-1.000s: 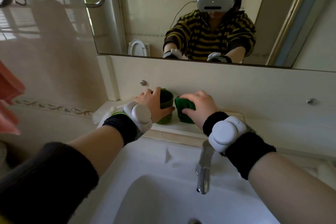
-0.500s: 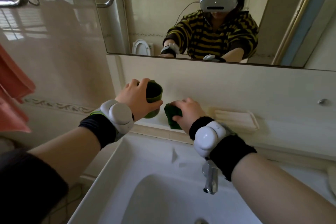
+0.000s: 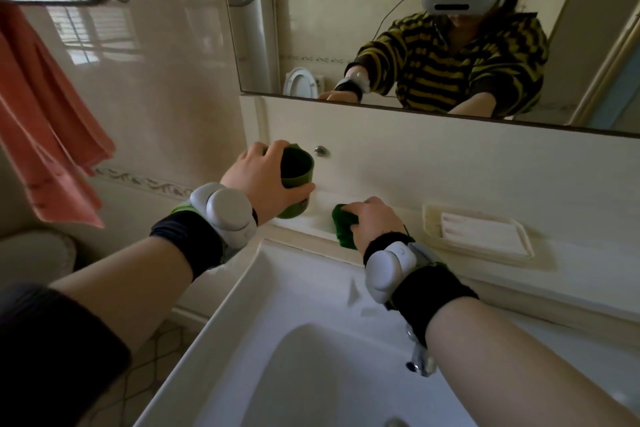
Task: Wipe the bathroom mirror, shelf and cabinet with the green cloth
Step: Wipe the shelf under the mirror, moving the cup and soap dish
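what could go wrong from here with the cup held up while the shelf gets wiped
The left hand holds the green cup one-handed beside the sink. If that grip slips, the cup may drop into the basin. The right hand holds the green cloth down on the narrow shelf. A wide sweep to the right might shove the soap dish off its edge.

dark green folded cloth (image 3: 343, 227). olive green plastic cup (image 3: 298, 180), darker green inside. salmon pink hanging towel (image 3: 45, 121). glossy beige wall tiles (image 3: 166, 87), crossed by a thin border strip (image 3: 145, 180) patterned with brown scrollwork. pale cream rectangular soap dish (image 3: 485, 236) on a cream shelf ledge (image 3: 313, 220). white ceramic basin (image 3: 277, 322). black fabric wristbands (image 3: 433, 291) bearing white rounded plastic pods (image 3: 384, 267). the mirror (image 3: 311, 28) reflects a knitted top (image 3: 450, 59) in yellow and black stripes.
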Motion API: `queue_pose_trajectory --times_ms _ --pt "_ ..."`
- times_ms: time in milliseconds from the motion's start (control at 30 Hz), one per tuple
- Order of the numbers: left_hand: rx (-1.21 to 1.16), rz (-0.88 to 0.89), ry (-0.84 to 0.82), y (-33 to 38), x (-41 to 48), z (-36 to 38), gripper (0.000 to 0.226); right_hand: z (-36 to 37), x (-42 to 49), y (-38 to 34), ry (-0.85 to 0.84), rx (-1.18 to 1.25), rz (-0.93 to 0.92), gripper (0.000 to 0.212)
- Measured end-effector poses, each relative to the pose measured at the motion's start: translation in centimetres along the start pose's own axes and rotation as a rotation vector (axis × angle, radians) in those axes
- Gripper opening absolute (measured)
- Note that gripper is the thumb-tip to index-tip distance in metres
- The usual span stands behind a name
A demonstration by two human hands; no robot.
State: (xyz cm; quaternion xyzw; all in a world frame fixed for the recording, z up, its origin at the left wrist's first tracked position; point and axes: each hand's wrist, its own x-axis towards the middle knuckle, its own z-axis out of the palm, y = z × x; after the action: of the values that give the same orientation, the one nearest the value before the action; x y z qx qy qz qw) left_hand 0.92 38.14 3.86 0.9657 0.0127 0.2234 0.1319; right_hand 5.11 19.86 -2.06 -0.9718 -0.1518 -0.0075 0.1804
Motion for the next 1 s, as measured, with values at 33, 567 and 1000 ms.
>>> queue_pose_trajectory --times_ms 33,567,1000 --pt "-0.001 0.003 0.002 0.1 -0.1 0.0 0.071 0.1 0.2 0.1 0.006 -0.002 0.013 0.047" --pt "-0.014 0.049 0.068 -1.7 0.6 -2.9 0.071 0.3 4.7 -0.4 0.037 -0.186 0.089 0.023" --pt "-0.094 0.295 -0.044 -6.5 3.7 -2.3 0.071 2.8 1.6 -2.7 0.150 0.012 0.242 0.046"
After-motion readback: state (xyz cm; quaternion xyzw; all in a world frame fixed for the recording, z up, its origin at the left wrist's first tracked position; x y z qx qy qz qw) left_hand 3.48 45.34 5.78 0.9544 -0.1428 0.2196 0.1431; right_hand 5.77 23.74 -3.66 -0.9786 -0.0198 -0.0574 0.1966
